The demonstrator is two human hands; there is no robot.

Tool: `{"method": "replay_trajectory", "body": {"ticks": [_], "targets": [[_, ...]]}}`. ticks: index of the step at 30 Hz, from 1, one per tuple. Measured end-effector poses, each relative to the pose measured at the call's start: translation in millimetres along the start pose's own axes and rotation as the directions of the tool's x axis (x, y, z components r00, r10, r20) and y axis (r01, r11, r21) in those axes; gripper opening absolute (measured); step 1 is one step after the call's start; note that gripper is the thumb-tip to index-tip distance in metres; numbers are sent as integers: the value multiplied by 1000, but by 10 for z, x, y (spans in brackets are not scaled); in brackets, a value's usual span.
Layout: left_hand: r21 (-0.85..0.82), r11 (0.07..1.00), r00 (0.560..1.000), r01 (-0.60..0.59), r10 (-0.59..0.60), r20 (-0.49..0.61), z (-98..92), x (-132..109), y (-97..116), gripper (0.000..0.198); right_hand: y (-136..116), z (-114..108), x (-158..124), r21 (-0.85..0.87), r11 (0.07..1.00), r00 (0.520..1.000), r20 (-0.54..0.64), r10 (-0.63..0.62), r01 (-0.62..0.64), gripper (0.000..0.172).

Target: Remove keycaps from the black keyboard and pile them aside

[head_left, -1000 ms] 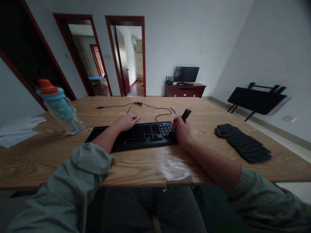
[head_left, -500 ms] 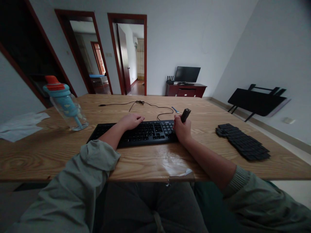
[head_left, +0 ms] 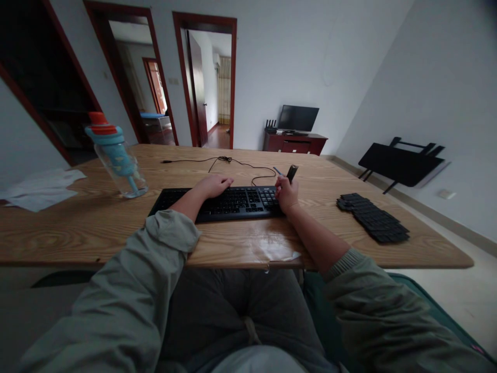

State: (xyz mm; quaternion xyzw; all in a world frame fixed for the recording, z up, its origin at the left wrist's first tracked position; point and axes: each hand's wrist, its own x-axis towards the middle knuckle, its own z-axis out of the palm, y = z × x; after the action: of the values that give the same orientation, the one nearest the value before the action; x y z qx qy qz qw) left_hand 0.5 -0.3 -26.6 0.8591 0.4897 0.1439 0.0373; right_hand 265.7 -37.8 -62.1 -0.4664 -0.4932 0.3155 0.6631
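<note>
A black keyboard (head_left: 236, 210) lies on the wooden table in front of me. My left hand (head_left: 213, 185) rests palm down over its upper left part, fingers stretched out and holding nothing. At the keyboard's right end, my right hand (head_left: 286, 194) is closed in a fist around a dark handle (head_left: 292, 173). The handle's upper end sticks out above the fist; its lower end is hidden, so its kind does not show. Just behind that fist lies a thin blue stick (head_left: 277, 170), partly covered. The keyboard's black cable (head_left: 248, 165) runs along the table behind it.
To the right lies a flat patch of black, blocky pieces (head_left: 375, 218) in rows. A clear bottle (head_left: 118, 158) with a red and blue top stands at left, beside white papers (head_left: 42, 189). The table's front edge (head_left: 240, 265) is close to my lap.
My view has shifted back a little, showing more of my lap. Both hands keep nearly the same places at the keyboard; the handle in my right fist stays gripped.
</note>
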Motion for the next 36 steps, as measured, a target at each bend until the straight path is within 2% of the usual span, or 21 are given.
{"method": "replay_trajectory", "body": {"ticks": [3, 9, 14, 22, 30, 36], "targets": [[-4, 1000, 1000, -8, 8, -4, 7, 4, 1, 51, -11, -11, -3, 7, 1000, 999, 51, -13, 12, 34], [-5, 1000, 1000, 2, -2, -6, 10, 14, -9, 50, -34, -24, 6, 106, 993, 992, 119, 40, -53, 34], [-14, 1000, 1000, 4, -4, -6, 17, 15, -18, 52, -23, 11, -17, 104, 994, 997, 74, 36, -44, 32], [-24, 1000, 1000, 8, -8, -7, 35, 20, -38, 52, -28, 58, -44, 224, 965, 986, 127, 112, -138, 30], [-35, 999, 1000, 12, -13, -10, 50, 19, -59, 53, 12, 48, -25, 84, 996, 993, 114, 25, -35, 30], [-10, 1000, 1000, 7, -7, -1, 44, 13, -30, 52, 21, 36, 14, 37, 998, 981, 189, 43, -50, 34]]}}
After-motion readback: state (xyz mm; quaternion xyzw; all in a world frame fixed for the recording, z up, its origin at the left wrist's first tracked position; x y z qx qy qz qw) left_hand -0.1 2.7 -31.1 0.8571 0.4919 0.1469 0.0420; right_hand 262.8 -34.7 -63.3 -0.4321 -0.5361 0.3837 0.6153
